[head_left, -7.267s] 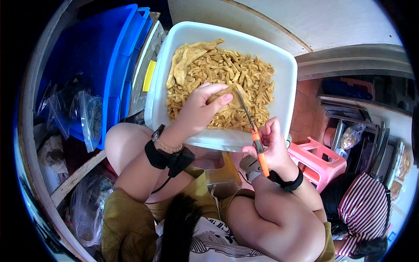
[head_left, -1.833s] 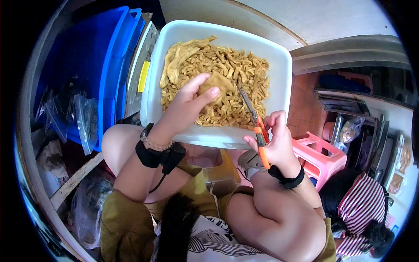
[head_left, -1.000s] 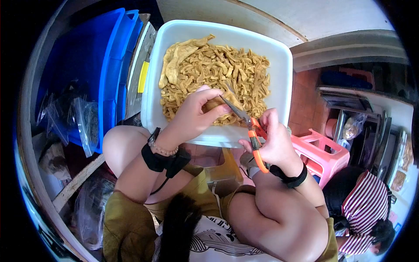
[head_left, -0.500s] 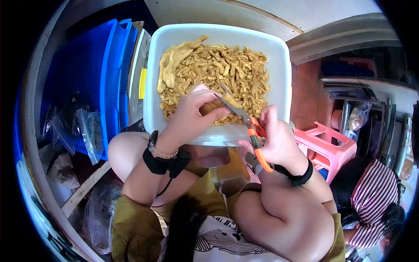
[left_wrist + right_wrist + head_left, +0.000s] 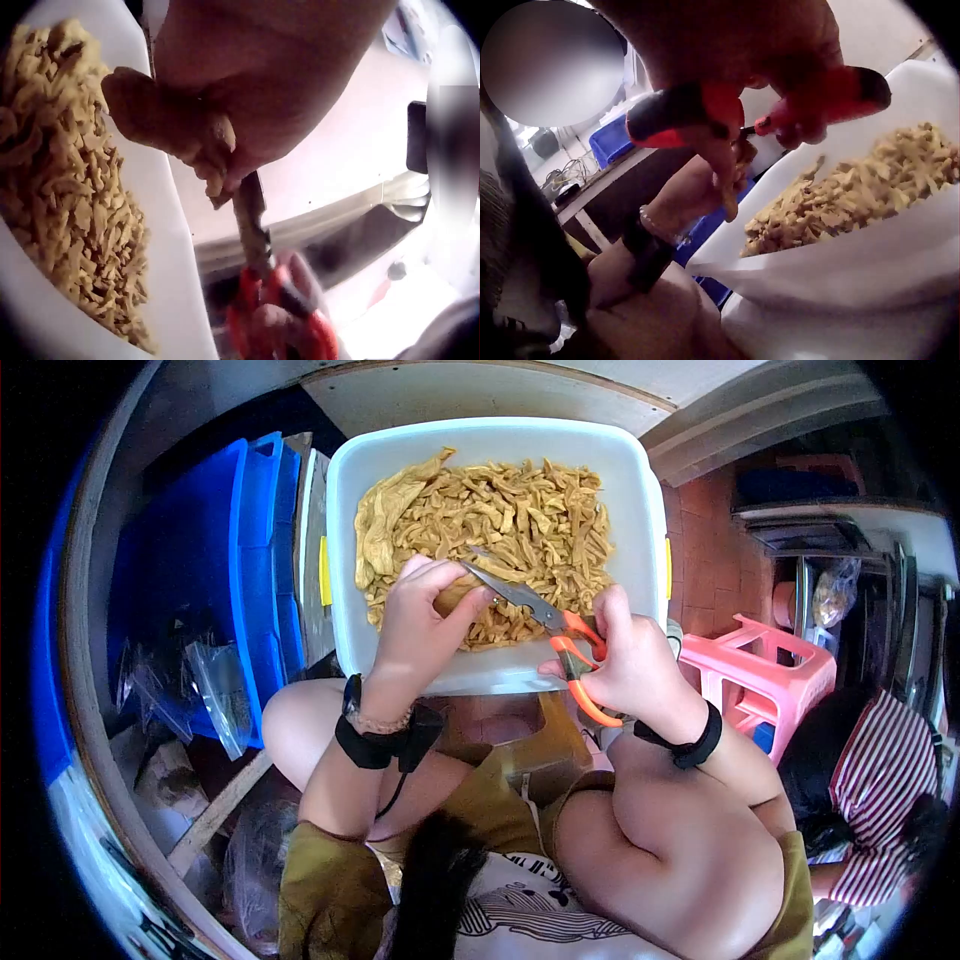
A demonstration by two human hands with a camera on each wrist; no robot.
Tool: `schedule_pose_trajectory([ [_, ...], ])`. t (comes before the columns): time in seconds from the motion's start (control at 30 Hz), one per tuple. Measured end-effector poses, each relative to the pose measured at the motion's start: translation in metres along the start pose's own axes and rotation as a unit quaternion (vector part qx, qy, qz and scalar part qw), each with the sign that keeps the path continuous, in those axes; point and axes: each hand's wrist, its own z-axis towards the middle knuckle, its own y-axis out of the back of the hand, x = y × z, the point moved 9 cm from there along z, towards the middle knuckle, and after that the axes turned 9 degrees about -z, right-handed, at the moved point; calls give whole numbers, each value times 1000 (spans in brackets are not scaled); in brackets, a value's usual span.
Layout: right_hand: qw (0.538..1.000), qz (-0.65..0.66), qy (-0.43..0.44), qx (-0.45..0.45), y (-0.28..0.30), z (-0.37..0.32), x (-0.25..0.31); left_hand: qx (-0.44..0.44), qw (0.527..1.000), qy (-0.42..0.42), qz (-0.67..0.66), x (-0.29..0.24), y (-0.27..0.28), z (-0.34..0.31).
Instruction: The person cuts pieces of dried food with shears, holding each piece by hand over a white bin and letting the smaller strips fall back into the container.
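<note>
In the head view my left hand [image 5: 425, 622] pinches a yellow-tan, wrinkled piece of food [image 5: 460, 594] between thumb and fingers, above a white tub [image 5: 490, 426]. My right hand [image 5: 645, 665] grips orange-handled scissors [image 5: 530, 603]; their blades point left and their tips overlap the held piece. Below lie many cut strips [image 5: 540, 520] of the same tan food, with a larger uncut piece [image 5: 378, 540] at the tub's left. In the left wrist view the held piece [image 5: 154, 112] hangs from the fingers, the scissors' blade [image 5: 251, 217] right at its end.
Blue crates [image 5: 200, 580] stand to the left, with clear plastic bags [image 5: 220, 690] in front. A pink stool [image 5: 765, 670] is at the right, near another person in a striped shirt [image 5: 890, 780]. A yellow-brown stool [image 5: 560, 735] stands below the tub.
From 1.8 seconds ago, the scissors have moved left from clear of the held piece to overlap it. The left hand has drawn its thumb nearer the fingers. The head view has shifted slightly.
</note>
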Motion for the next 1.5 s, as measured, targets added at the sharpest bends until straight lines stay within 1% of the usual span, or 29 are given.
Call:
schedule_pose_trajectory([
  [0.07,1000,4,-4,3,-4,-1,-4,-21,976,-71,203,-10,-1,-1],
  [0.13,999,15,-34,27,-13,-1,-12,-29,967,-75,241,-6,-1,-1],
  [0.3,997,57,-54,-7,-11,1,-21,-28,935,-83,345,-10,-1,1],
  [0.37,992,79,-96,-8,-8,1,-30,-42,965,-93,241,-5,3,-1],
  [0.4,992,80,-96,-10,-7,2,-31,-40,965,-95,241,-4,6,-2],
  [0.43,992,81,-96,-33,-3,3,-33,8,998,7,59,16,6,-2],
  [0.47,990,81,-97,-55,1,3,-34,57,984,110,-126,32,-4,-6],
  [0.5,990,83,-98,-58,2,2,-34,59,985,108,-124,27,-4,-6],
  [0.53,992,78,-83,-62,3,2,-31,77,943,141,-290,23,-13,-8],
  [0.57,993,74,-69,-65,4,2,-27,92,874,170,-446,17,-23,-11],
  [0.6,992,76,-69,-68,5,3,-27,94,875,170,-444,16,-26,-11],
  [0.67,994,-36,65,-78,10,7,0,147,882,215,-392,21,-42,-19],
  [0.7,994,-35,67,-81,11,9,2,146,884,213,-390,22,-45,-21],
  [0.77,979,-69,165,-98,13,8,25,83,852,178,-486,22,-45,-19],
  [0.8,988,-42,134,-64,9,8,25,43,843,177,-507,17,-43,-14],
  [0.83,987,-42,139,-64,13,5,30,39,844,175,-506,17,-42,-12],
  [0.93,979,-121,164,-8,30,5,52,2,846,179,-503,25,-34,-7],
  [1.0,963,-99,249,-42,80,-1,78,-39,830,185,-524,37,-29,-7],
  [1.03,963,44,259,-54,108,-10,83,-58,828,178,-528,41,-23,-7],
  [1.07,985,-26,-95,-143,98,-46,64,-71,817,186,-540,47,-22,-7],
  [1.1,987,-34,-79,-134,105,-40,67,-81,804,195,-555,52,-22,-8],
  [1.13,978,95,125,-135,126,-38,100,-106,795,218,-556,53,-21,-9],
  [1.17,915,220,315,-123,156,-49,128,-115,787,213,-567,57,-21,-8],
  [1.2,802,337,482,-102,187,-69,145,-112,785,214,-570,63,-21,-9],
  [1.23,647,442,617,-75,211,-93,148,-107,783,218,-573,67,-21,-9],
  [1.27,611,465,638,-53,218,-94,151,-109,793,210,-562,67,-19,-8],
  [1.37,656,462,596,-26,209,-79,157,-127,796,204,-555,59,-13,-9],
  [1.43,661,463,591,-22,202,-74,159,-122,802,198,-550,63,-10,-9],
  [1.5,656,469,590,-24,198,-71,160,-132,786,205,-569,62,-12,-8],
])
